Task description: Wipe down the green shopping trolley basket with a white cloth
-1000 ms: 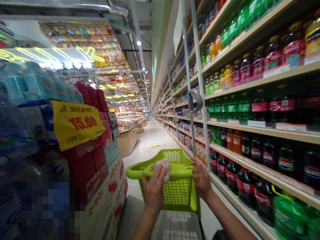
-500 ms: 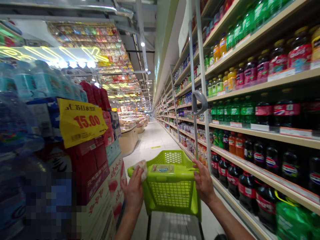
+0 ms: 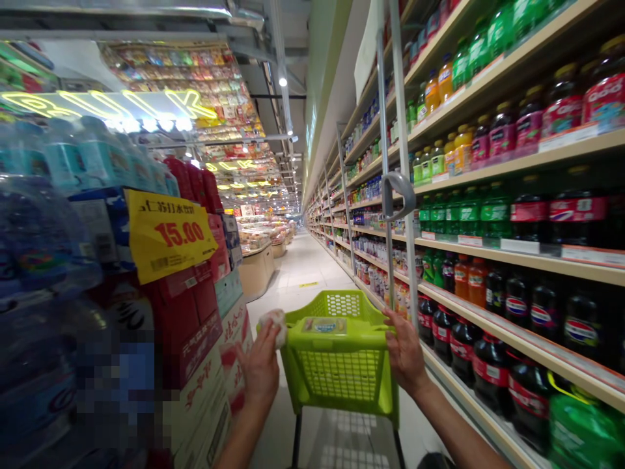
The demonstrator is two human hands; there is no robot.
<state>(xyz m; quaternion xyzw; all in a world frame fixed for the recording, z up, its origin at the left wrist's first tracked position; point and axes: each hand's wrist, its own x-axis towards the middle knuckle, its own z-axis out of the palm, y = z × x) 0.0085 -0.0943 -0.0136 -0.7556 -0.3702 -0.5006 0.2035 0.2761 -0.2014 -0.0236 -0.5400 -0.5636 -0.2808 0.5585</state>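
Note:
A lime-green shopping cart (image 3: 339,371) stands in front of me in a supermarket aisle. My left hand (image 3: 260,365) is closed on a crumpled white cloth (image 3: 274,324), pressed against the left end of the cart's handle bar. At the bar's right end my right hand (image 3: 404,352) has its fingers wrapped round the bar. A small label (image 3: 324,325) sits on the middle of the bar.
Shelves of soft-drink bottles (image 3: 512,306) run along the right, with two metal poles (image 3: 398,163) just past the cart. On the left are stacked red cartons (image 3: 195,326), wrapped water bottles and a yellow 15.00 price sign (image 3: 168,234). The tiled aisle (image 3: 303,273) runs ahead.
My left hand with the cloth slid from the middle of the handle bar to its left end. The cart and my view moved slightly forward along the aisle.

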